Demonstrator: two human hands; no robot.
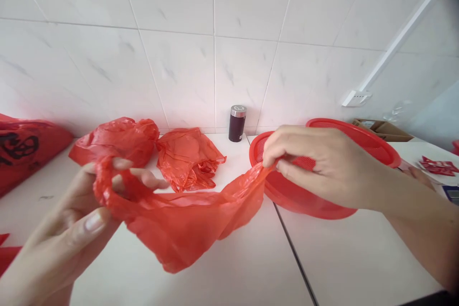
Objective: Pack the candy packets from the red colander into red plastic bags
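Observation:
A thin red plastic bag (182, 222) hangs stretched between my two hands above the white counter. My left hand (77, 224) grips its left end, with thumb and fingers closed around the bunched plastic. My right hand (315, 165) pinches the bag's right end between thumb and fingers, just in front of a red round strainer basket (304, 196). The middle of the bag sags down toward the counter.
Two more crumpled red bags (118, 139) (188, 155) lie at the back by the tiled wall. A small dark canister with a silver lid (237, 123) stands behind them. A large red printed bag (25, 150) is at far left; a cardboard box (382, 129) and red packets (439, 166) at right.

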